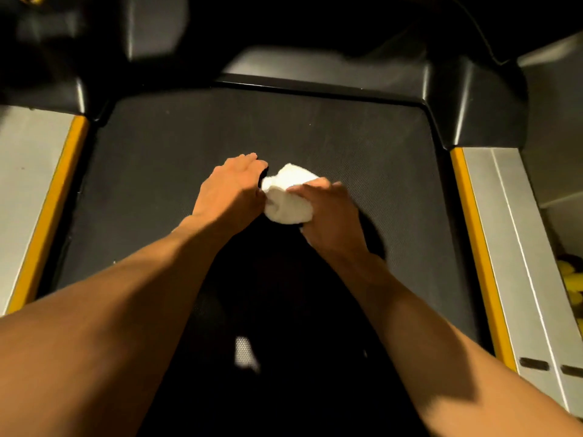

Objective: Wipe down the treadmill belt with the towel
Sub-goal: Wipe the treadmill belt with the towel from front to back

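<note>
The dark textured treadmill belt fills the middle of the head view. A bunched white towel rests on it near the centre. My right hand lies over the towel's right side and grips it. My left hand sits at the towel's left edge, thumb side touching the cloth, fingers curled down toward the belt. Whether the left hand actually pinches the towel is hidden. My shadow darkens the belt below the hands.
Yellow strips and grey side rails border the belt on both sides. The black motor hood and black corner covers close off the far end. Something yellow lies beyond the right rail.
</note>
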The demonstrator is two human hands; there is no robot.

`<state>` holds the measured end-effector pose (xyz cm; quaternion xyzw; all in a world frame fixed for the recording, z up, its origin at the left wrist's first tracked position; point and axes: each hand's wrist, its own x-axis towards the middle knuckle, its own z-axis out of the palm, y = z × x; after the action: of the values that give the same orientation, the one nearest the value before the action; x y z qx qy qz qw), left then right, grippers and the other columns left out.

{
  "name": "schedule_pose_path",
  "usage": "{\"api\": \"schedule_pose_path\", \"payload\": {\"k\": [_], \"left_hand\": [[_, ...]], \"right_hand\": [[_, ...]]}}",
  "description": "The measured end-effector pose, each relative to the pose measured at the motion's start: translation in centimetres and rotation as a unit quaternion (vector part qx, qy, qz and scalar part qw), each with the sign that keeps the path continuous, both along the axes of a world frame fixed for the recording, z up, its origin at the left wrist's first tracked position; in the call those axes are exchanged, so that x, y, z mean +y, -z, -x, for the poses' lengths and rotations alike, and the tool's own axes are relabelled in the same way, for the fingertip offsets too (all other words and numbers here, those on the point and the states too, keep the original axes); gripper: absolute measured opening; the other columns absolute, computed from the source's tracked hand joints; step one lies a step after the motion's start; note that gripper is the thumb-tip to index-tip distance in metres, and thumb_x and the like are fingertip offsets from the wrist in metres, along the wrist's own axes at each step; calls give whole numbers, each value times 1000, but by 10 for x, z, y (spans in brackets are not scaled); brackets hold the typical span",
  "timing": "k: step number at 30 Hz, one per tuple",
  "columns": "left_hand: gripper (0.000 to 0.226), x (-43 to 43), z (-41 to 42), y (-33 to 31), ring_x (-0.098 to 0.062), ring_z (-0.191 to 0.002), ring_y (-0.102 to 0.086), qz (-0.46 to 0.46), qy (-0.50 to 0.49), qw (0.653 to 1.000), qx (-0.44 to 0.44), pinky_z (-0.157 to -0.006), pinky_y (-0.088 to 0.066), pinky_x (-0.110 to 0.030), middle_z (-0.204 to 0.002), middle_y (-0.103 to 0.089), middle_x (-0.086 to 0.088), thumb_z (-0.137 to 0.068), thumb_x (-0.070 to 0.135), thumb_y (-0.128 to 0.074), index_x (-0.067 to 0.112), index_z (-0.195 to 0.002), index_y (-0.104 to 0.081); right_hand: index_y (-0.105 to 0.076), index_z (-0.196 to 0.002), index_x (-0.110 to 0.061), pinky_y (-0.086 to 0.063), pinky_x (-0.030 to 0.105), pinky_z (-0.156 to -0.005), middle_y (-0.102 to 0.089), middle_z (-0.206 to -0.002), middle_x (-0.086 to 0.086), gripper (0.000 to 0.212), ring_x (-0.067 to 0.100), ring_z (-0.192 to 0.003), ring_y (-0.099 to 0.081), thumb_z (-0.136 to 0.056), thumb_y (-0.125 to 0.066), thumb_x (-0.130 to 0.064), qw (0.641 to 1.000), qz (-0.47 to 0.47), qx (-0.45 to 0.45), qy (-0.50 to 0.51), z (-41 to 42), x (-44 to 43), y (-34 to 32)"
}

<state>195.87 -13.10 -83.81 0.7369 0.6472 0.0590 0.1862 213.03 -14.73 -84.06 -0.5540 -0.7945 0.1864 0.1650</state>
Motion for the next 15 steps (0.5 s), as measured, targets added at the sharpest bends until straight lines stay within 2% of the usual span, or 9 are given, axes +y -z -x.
{"api": "schedule_pose_path", "payload": {"k": [1, 2, 5, 7, 9, 11, 13, 14, 15], "left_hand": [[42, -2, 3, -2, -32, -129, -42, -4, 5, 1000, 8, -105, -37, -46, -141, -47, -11, -92, 18, -50, 11, -134, -51], [43, -4, 6, -3, -34, -126, -44, -11, 17, 1000, 19, -103, -39, -47, -139, -48, -13, -91, 17, -51, 9, -133, -51], [45, -5, 20, -8, -37, -119, -48, -30, 47, 995, 88, -99, -42, -47, -137, -49, -14, -90, 21, -52, 6, -132, -52], [49, -3, 31, -12, -37, -119, -48, -26, 26, 986, 160, -98, -41, -46, -138, -47, -14, -91, 31, -50, 8, -134, -49], [52, -3, 43, -15, -38, -118, -49, -15, -16, 978, 206, -98, -40, -46, -137, -46, -17, -91, 38, -49, 10, -134, -48], [46, -2, 57, -17, -40, -116, -50, 13, -49, 980, 192, -97, -41, -46, -135, -46, -19, -92, 36, -48, 15, -133, -50], [44, -1, 72, -19, -39, -125, -47, 59, -74, 988, 126, -101, -40, -46, -145, -42, -17, -94, 28, -47, 25, -138, -49], [46, -1, 78, -20, -37, -131, -44, 73, -76, 989, 107, -104, -38, -46, -151, -36, -15, -95, 26, -47, 28, -141, -47], [48, 0, 83, -20, -35, -135, -41, 79, -70, 989, 102, -106, -36, -46, -155, -32, -12, -95, 24, -46, 31, -143, -44]], "right_hand": [[-71, -97, -20, -45, 30, -80, -69, -95, 5, 21, 26, -90, -62, -79, -63, -12, 999, -43, 6, 28, -4, 4, -4], [-70, -102, -20, -45, 30, -80, -66, -101, 7, 30, 27, -93, -60, -76, -63, -7, 996, -48, -4, 78, -9, 13, -5], [-56, -127, -31, -46, 32, -90, -55, -124, 5, 55, 29, -111, -54, -77, -64, -9, 979, 40, -72, 186, -21, 53, 3], [-54, -129, -32, -43, 34, -95, -54, -126, 1, 48, 26, -115, -52, -85, -60, -14, 976, 67, -65, 196, -17, 61, 8], [-59, -124, -27, -43, 38, -94, -57, -118, 2, 35, 26, -109, -54, -89, -59, -29, 977, 92, -58, 182, -8, 50, 6], [-67, -114, -19, -48, 47, -92, -64, -111, 9, 28, 34, -102, -59, -86, -62, -21, 996, 36, -51, 68, 11, 17, 12], [-70, -100, -19, -53, 42, -80, -68, -94, 5, 18, 30, -88, -65, -83, -65, -14, 1000, -1, 7, -26, 21, -12, 17], [-71, -97, -21, -52, 36, -79, -69, -91, 2, 17, 26, -86, -65, -83, -65, -14, 999, -10, 32, -40, 21, -12, 11], [-71, -101, -21, -49, 31, -83, -70, -96, 1, 21, 24, -91, -65, -83, -64, -12, 998, -33, 45, -20, 19, -7, 4]]}}
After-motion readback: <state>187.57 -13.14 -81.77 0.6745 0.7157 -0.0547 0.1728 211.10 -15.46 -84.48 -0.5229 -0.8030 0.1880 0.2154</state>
